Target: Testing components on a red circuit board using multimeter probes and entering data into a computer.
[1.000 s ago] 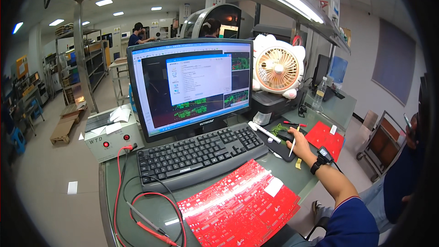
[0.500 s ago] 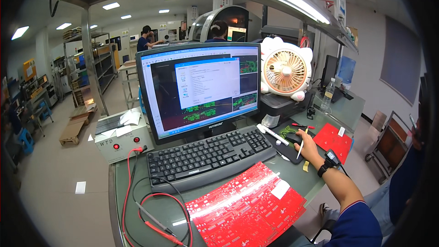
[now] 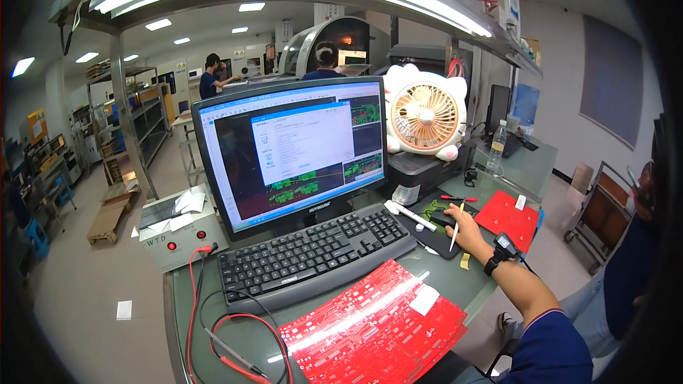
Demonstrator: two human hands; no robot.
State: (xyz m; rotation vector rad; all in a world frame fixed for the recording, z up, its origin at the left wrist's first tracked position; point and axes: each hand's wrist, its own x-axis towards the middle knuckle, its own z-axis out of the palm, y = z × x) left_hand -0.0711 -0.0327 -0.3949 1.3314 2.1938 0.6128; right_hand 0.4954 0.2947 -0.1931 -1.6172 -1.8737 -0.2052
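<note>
My right hand rests over a dark computer mouse on a black pad, fingers curved round it. A thin white pen sticks out between those fingers. A white marker lies on the pad just left of the hand, near a tangle of green cord. My left hand is out of view. In front of me a monitor shows a dialog window over green circuit layouts. Below it stands a black keyboard, and nearer still lies a large red circuit board with a white label.
A smaller red board lies right of my hand. Test leads run from a white box at left. A cat-shaped fan stands beside the monitor, a bottle behind. Another person stands at right.
The whole view has shifted, so the bench and its things sit slightly further left in the picture. My right hand stays at the mouse with the pen between its fingers.
</note>
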